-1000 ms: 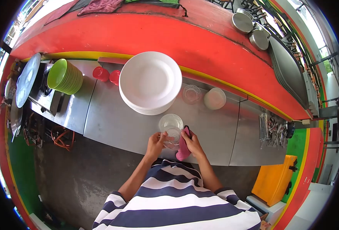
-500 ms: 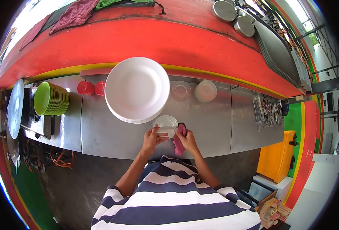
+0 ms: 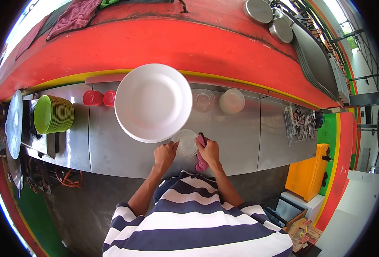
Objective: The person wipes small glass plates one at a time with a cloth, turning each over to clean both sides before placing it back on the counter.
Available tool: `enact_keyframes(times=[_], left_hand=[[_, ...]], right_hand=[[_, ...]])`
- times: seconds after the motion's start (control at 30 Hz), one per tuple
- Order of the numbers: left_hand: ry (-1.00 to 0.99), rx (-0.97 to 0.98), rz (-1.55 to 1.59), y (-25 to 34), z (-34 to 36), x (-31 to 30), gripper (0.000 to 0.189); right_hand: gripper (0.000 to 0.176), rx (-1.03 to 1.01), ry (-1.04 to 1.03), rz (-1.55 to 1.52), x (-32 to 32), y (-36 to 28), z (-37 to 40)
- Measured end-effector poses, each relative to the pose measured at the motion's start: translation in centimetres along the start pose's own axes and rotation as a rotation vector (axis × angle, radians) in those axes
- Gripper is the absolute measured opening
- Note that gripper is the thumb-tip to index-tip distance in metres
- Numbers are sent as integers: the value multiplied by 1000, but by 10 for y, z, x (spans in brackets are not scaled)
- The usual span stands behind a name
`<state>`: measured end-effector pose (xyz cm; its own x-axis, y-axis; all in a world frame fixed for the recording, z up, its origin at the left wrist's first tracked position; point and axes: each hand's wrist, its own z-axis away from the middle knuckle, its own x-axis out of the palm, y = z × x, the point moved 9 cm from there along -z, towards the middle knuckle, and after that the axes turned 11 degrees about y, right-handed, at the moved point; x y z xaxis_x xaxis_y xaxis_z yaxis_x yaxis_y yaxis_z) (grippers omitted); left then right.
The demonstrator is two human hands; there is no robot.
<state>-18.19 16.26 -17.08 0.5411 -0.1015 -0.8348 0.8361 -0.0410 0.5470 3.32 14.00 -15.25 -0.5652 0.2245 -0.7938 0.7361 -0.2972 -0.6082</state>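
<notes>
A clear glass saucer (image 3: pixel 186 143) is held low over the steel counter, just in front of the large white bowls. My left hand (image 3: pixel 165 155) is closed on its left rim, thumb and fingers pinched together. On the opposite side my right hand (image 3: pixel 209 151) grips a pink cloth (image 3: pixel 201 163) with a dark edge, its fingertips right at the saucer's right rim. The cloth hangs down below the right fingers. Large white bowls (image 3: pixel 153 103), nested in a stack, stand behind the saucer and close to my left fingertips.
Two red cups (image 3: pixel 93 98) and a stack of green bowls (image 3: pixel 54 114) stand to the left. Behind on the right are another clear glass dish (image 3: pixel 204 100) and a stack of whitish dishes (image 3: pixel 232 101). Cutlery (image 3: pixel 301 122) lies at the counter's (image 3: pixel 228 141) right end.
The saucer has turned from a tilted pose to lie flatter, facing up. My left hand has drawn back to its left rim, and its fingers have curled in from stretched out.
</notes>
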Motion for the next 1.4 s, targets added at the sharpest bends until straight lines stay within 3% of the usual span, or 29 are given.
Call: enact_keyframes(times=[0.3, 0.4, 0.5, 0.6, 0.7, 0.8, 0.83, 0.87, 0.93, 0.97, 1.07, 1.2, 1.4], left_hand=[[-9, -46, 77, -1, -3, 3, 44], [-2, -94, 89, 1, -2, -3, 41], [79, -131, 59, 3, 1, -13, 37], [189, -155, 110, 19, 1, -27, 37], [231, -105, 231, 57, -7, -31, 35], [146, -30, 304, 105, -27, -11, 21], [80, -14, 322, 117, -36, 8, 19], [14, 3, 341, 128, -46, 28, 21], [109, 217, 59, 153, -65, 60, 36], [159, 319, -82, 162, -73, 78, 46], [142, 318, -310, 159, -106, 142, 61], [233, 309, -397, 144, -125, 173, 55], [324, 374, -433, 148, -132, 170, 43]], right_hand=[[49, 25, -14, 11, 6, 26, -3], [50, 162, -40, -198, 13, 52, -2], [51, 522, -29, -490, 9, 96, 2], [48, 653, 386, -635, -19, 141, -2], [44, 678, 634, -929, -41, 178, -13], [40, 465, 672, -780, -61, 182, -33], [47, 342, 576, -628, -62, 177, -42], [57, 209, 501, -484, -62, 171, -49], [70, -142, 380, -4, -57, 145, -56], [76, -138, 329, 14, -50, 150, -56], [89, -130, 236, 47, -31, 161, -53], [90, -139, 273, 32, -37, 160, -55], [85, -185, 246, -83, -47, 170, -60]])
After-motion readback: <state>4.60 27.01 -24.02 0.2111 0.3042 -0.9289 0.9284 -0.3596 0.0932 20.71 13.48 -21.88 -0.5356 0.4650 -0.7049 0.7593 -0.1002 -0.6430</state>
